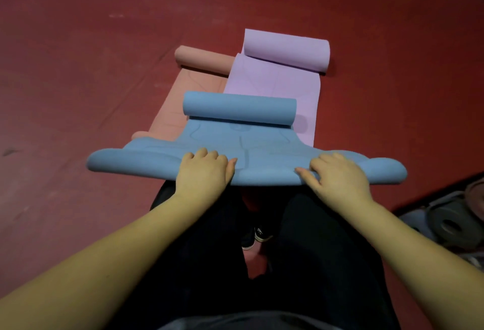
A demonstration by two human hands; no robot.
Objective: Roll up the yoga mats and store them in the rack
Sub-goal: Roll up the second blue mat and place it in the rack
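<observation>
Red gym flooring (78,67) spreads across the room, with dark weight plates (450,224) at the right edge and no rack in view. Three mats lie partly unrolled ahead of the person: a pink mat (204,61) farthest left, a purple mat (285,54) overlapping it, and a blue mat (241,130) on top and nearest. Each keeps a roll at its far end. The near end of the blue mat is lifted off the floor, and both hands hold it along that edge: the left hand (204,169) curls its fingers over the top just left of the mat's centre line, while the right hand (337,175) does likewise well to the right, thumbs pointing inward. So each grip is grasping the mat's near edge, with the flat stretch and the far roll lying beyond the knuckles. The step looks like starting a roll from this end, and it would likely go best with the first turn tucked tight and even, both hands advancing together so the sides stay aligned. The sagging outer corners suggest soft foam that may telescope if one hand leads.
</observation>
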